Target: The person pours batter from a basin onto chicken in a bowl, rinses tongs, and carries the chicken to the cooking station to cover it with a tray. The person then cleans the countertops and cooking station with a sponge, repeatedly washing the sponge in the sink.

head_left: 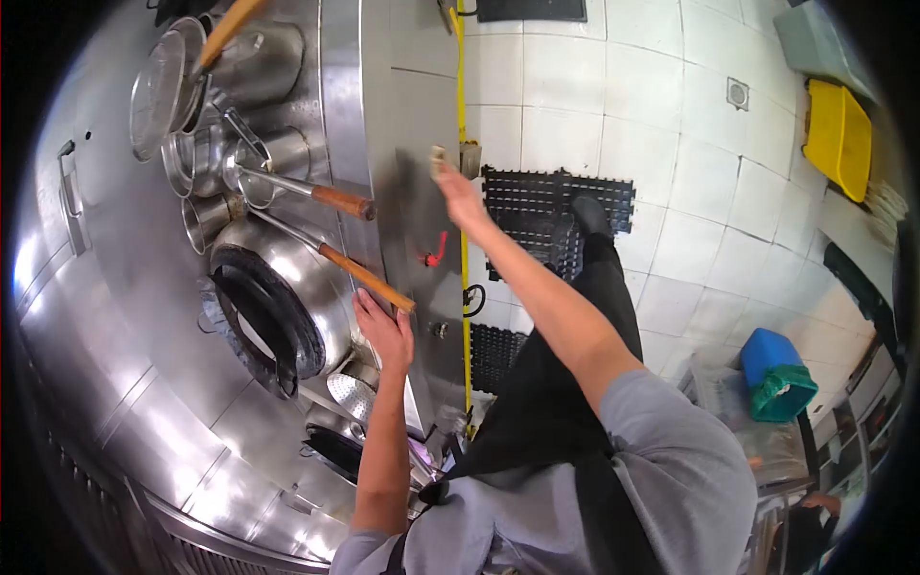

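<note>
Lower wooden handle point(369, 279), centre-left of the frame: slants past the steel counter edge point(343, 77), presumably so its end comes easily to hand. Upper wooden handle point(343, 202), above it: likewise aimed my way, its shaft passing over the steel pots point(287, 153). My left hand point(385, 335), below the lower handle's end: forearm upright, fingers loosely parted, no grip evident; contact I cannot tell. My right hand point(458, 196), upper middle: arm stretched diagonally, fingers extended; pale item point(438, 159) at the tips, hold uncertain.
</note>
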A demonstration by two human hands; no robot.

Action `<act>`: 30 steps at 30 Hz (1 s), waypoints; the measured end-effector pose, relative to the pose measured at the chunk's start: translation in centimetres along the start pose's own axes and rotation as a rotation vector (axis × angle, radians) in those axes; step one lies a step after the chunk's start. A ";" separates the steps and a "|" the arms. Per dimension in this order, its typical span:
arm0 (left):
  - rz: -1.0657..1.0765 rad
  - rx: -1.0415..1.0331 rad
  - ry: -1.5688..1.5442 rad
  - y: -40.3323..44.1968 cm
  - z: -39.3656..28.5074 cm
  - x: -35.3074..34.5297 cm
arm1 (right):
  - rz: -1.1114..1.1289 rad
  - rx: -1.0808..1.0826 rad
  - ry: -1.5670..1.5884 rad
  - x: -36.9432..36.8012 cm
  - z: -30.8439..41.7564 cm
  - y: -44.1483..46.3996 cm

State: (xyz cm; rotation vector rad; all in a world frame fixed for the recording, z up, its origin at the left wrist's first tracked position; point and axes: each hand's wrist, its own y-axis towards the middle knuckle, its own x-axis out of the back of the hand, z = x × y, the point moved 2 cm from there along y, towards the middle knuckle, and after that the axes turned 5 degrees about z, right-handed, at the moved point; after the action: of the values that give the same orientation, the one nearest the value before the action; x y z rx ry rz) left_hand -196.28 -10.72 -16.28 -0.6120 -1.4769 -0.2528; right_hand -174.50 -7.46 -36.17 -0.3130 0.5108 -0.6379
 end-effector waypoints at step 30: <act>-0.174 -0.036 -0.007 -1.0 1.6 -1.7 | -0.226 -0.425 -0.199 -9.8 -31.6 -16.7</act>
State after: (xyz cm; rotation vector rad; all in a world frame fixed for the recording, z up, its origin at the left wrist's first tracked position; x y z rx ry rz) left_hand -198.34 -11.02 -17.73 -0.5139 -1.5372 -0.4139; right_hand -206.40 -17.88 -51.80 -0.8368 0.4197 -0.7053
